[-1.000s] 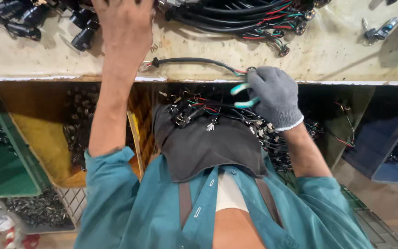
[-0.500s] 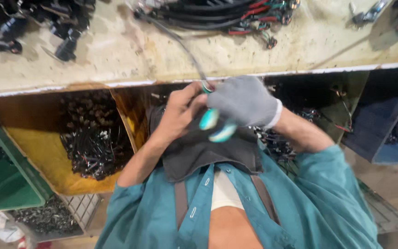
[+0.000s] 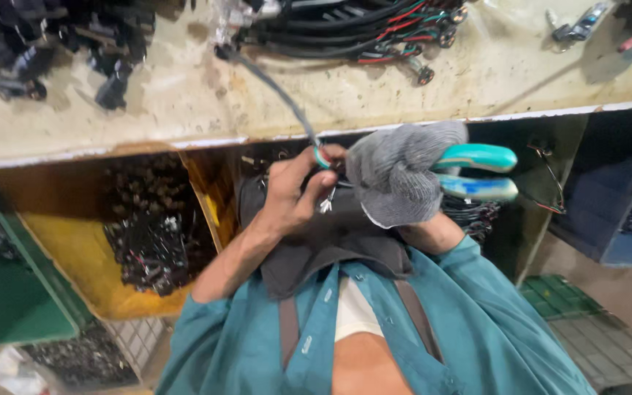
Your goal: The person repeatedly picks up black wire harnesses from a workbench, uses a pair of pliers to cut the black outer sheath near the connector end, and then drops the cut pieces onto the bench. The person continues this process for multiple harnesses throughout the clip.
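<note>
My bare left hand (image 3: 294, 192) pinches the end of a black cable (image 3: 276, 86) that runs up onto the workbench (image 3: 184, 110); coloured wire ends show at my fingertips. My right hand (image 3: 396, 175), in a grey knit glove, grips a pair of pliers with teal handles (image 3: 477, 172) right beside the cable end. Both hands meet just below the bench's front edge, above a dark apron pouch (image 3: 323, 241) on my chest.
A bundle of black cables with red and green wires (image 3: 352, 29) lies at the back of the bench, black connectors (image 3: 45, 51) at the left. Under the bench, a yellow bin (image 3: 133, 241) holds dark parts; a blue bin (image 3: 616, 212) sits at the right.
My left hand came down from the bench top to the cable end and pulled it toward my chest. The gloved right hand with the pliers closed in on the same spot.
</note>
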